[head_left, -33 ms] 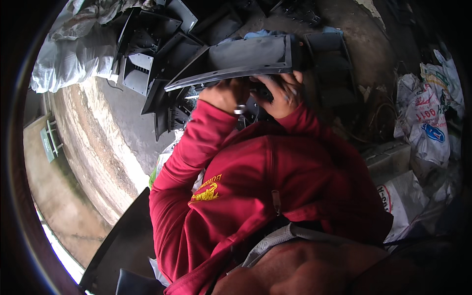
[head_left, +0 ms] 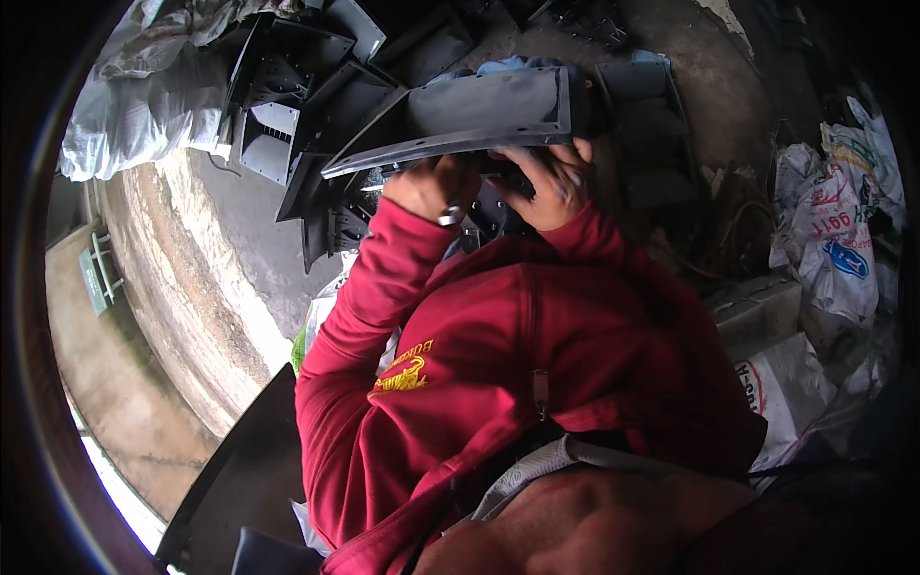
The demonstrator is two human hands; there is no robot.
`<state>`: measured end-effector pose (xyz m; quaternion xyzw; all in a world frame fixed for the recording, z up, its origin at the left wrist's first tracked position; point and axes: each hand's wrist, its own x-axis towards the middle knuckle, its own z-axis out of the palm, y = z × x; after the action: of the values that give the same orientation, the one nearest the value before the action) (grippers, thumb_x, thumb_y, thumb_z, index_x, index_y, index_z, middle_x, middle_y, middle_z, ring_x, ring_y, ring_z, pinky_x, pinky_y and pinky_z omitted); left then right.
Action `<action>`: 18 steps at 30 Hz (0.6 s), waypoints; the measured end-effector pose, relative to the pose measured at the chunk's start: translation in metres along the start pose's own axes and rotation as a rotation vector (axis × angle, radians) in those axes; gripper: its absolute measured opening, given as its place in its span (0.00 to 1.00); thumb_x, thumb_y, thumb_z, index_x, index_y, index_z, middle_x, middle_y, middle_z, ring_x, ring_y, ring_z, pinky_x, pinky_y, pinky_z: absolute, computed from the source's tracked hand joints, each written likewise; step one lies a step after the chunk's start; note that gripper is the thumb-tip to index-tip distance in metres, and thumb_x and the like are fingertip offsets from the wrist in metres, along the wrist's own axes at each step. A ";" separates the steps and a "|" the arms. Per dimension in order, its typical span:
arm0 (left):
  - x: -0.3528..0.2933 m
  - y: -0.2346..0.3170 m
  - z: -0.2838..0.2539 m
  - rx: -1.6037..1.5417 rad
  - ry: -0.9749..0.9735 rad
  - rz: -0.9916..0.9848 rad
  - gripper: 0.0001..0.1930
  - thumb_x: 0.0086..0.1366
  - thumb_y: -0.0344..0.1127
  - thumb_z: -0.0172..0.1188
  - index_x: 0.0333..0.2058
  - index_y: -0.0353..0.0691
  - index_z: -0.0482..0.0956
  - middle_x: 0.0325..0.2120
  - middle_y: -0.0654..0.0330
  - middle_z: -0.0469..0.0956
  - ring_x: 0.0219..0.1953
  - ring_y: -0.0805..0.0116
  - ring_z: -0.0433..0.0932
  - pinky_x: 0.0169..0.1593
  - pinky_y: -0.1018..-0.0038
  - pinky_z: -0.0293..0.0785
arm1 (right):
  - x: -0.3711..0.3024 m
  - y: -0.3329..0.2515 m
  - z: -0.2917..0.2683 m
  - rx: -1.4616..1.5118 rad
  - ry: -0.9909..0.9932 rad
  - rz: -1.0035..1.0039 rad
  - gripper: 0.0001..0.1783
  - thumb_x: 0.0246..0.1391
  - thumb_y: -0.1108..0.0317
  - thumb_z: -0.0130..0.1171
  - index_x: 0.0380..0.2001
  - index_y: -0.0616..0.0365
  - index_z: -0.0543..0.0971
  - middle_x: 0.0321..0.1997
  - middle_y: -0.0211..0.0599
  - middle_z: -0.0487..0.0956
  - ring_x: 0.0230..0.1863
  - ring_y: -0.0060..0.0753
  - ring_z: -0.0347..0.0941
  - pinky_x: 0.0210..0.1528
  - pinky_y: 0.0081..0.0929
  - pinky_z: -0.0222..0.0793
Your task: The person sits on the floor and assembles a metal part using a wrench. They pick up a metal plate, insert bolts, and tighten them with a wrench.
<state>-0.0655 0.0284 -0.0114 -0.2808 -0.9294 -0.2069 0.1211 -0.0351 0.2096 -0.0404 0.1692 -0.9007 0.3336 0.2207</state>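
Fingers of the left hand (head_left: 431, 189) curl by the black frame (head_left: 484, 103); tips hidden, so I can't tell if they pinch. The right hand (head_left: 556, 189) has its thumb and pointing finger apart; its grip is unclear. The frame, just past the fingers, could tip if they slip.

A silvery wristband (head_left: 449, 217) accompanies a red zip-front jacket (head_left: 613, 331) bearing yellow chest embroidery (head_left: 406, 376).

a dusty black frame-like part (head_left: 484, 103) with small rim holes slants across the view's upper middle, narrowing leftward.
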 end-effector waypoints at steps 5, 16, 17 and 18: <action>-0.019 -0.017 0.005 -0.402 0.058 -0.252 0.08 0.60 0.32 0.59 0.34 0.32 0.80 0.22 0.55 0.81 0.22 0.70 0.81 0.25 0.76 0.76 | 0.001 0.003 0.005 -0.051 -0.032 -0.009 0.25 0.36 0.60 0.69 0.44 0.41 0.77 0.37 0.17 0.80 0.42 0.25 0.71 0.46 0.33 0.53; -0.022 -0.047 -0.005 -1.205 -0.180 -0.815 0.19 0.67 0.43 0.51 0.33 0.28 0.78 0.28 0.49 0.81 0.25 0.65 0.81 0.22 0.77 0.75 | 0.014 -0.001 0.004 -0.080 -0.043 -0.003 0.19 0.37 0.59 0.71 0.36 0.43 0.79 0.39 0.18 0.80 0.44 0.28 0.72 0.53 0.33 0.53; -0.022 -0.040 -0.008 -1.145 -0.145 -0.774 0.19 0.67 0.43 0.51 0.32 0.28 0.78 0.27 0.49 0.81 0.25 0.65 0.81 0.22 0.77 0.75 | 0.013 0.001 0.002 -0.083 -0.040 -0.011 0.19 0.37 0.59 0.71 0.37 0.43 0.79 0.39 0.18 0.80 0.44 0.27 0.72 0.53 0.33 0.53; -0.025 -0.036 -0.012 -1.168 -0.033 -0.773 0.17 0.66 0.39 0.53 0.30 0.27 0.78 0.26 0.51 0.81 0.23 0.67 0.80 0.22 0.79 0.75 | 0.012 0.002 0.001 -0.086 -0.038 -0.019 0.19 0.38 0.60 0.70 0.37 0.43 0.79 0.39 0.17 0.80 0.44 0.27 0.72 0.54 0.33 0.53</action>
<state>-0.0644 -0.0155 -0.0210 0.0475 -0.7009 -0.6965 -0.1462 -0.0468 0.2087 -0.0358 0.1744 -0.9166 0.2891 0.2140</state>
